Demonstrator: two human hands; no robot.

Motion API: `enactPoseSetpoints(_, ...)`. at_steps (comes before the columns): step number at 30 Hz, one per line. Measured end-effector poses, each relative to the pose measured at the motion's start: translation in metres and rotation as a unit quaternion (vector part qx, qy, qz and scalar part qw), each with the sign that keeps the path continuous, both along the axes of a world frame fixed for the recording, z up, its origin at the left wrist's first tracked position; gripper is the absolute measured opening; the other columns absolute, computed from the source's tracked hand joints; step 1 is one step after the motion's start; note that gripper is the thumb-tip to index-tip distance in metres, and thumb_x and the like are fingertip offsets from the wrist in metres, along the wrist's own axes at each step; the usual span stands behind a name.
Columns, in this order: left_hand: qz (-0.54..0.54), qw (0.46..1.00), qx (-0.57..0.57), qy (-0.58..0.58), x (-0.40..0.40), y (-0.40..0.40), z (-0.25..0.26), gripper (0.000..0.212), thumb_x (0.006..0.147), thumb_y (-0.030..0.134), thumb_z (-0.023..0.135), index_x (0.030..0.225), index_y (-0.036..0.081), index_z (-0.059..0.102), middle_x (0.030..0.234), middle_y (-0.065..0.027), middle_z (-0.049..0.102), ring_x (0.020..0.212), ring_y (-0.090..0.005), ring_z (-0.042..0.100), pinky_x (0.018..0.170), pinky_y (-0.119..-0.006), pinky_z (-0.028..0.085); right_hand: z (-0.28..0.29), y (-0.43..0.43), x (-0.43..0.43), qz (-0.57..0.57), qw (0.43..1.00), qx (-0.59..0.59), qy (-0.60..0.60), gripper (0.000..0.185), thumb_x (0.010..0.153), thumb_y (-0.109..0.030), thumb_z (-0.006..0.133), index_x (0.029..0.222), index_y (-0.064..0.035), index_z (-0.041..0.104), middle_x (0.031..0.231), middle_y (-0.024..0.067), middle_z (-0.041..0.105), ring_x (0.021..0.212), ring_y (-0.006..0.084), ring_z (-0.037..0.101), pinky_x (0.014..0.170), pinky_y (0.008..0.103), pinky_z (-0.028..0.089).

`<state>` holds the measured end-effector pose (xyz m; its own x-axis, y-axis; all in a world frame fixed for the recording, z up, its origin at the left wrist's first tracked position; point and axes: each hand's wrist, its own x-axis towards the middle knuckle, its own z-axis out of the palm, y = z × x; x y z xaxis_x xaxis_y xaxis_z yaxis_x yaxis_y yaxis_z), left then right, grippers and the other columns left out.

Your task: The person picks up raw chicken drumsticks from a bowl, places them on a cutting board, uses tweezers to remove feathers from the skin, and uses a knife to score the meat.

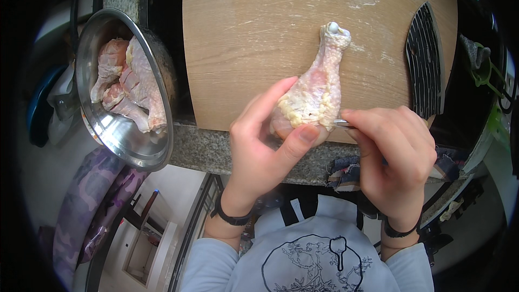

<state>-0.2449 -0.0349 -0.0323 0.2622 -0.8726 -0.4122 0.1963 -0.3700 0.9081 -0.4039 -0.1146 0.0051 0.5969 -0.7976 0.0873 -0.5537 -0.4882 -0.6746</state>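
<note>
A raw chicken drumstick (320, 85) is held over the near edge of a wooden cutting board (243, 48), its bone end pointing away from me. My left hand (271, 138) grips the thick meaty end, thumb on top and fingers along the left side. Between the thumb and fingers of my right hand (389, 150) is a small metal tool (342, 123), perhaps tweezers, whose tip meets the right side of the drumstick; most of it is hidden by the fingers.
A steel bowl (168, 146) with several raw chicken pieces (140, 73) stands left of the board. On the board's right side lies a dark, striped blade-shaped thing (425, 61), seemingly a knife. A patterned cloth (344, 172) hangs at the granite counter edge (202, 150).
</note>
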Motion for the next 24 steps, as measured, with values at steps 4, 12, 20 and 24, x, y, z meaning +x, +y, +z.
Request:
enactPoseSetpoints(4,0.002,1.0,-0.01,0.001,-0.0001,0.0001,-0.0015,0.062,0.079,0.029,0.074,0.12,-0.011,0.05,0.11,-0.017,0.058,0.101,-0.0198,0.057,0.087,-0.031,0.046,0.0002,0.0007,0.0021,-0.002,1.0,0.002,0.006,0.026,0.06,0.003,0.064,0.085,-0.004,0.065,0.071,0.0055,0.061,0.06,0.0207,0.056,0.052,0.0313,0.039)
enactPoseSetpoints(12,0.003,1.0,-0.014,-0.006,0.0004,0.0001,-0.0019,0.064,0.079,0.033,0.074,0.119,-0.011,0.05,0.11,-0.0168,0.058,0.101,-0.0198,0.057,0.086,-0.031,0.047,0.0014,-0.0004,0.0038,0.001,1.0,0.003,0.024,0.026,0.06,0.003,0.064,0.085,-0.004,0.065,0.071,0.0055,0.061,0.06,0.0205,0.056,0.053,0.031,0.039)
enactPoseSetpoints(20,0.007,1.0,0.001,-0.003,0.0012,0.0004,-0.0014,0.064,0.081,0.036,0.072,0.119,-0.01,0.051,0.106,-0.0161,0.058,0.098,-0.019,0.058,0.083,-0.03,0.047,0.0027,0.0029,0.0015,-0.018,1.0,-0.003,-0.012,0.028,0.059,0.004,0.063,0.086,-0.0031,0.065,0.072,0.007,0.062,0.058,0.0209,0.055,0.051,0.0309,0.039)
enactPoseSetpoints(24,0.006,1.0,-0.005,-0.014,-0.0002,-0.0005,-0.0006,0.061,0.081,0.034,0.072,0.119,-0.01,0.052,0.104,-0.015,0.059,0.096,-0.0181,0.058,0.082,-0.029,0.048,0.004,0.0082,0.0062,-0.008,1.0,-0.002,-0.007,0.026,0.06,0.002,0.062,0.086,-0.0026,0.065,0.071,0.0066,0.061,0.057,0.0202,0.055,0.05,0.0308,0.038)
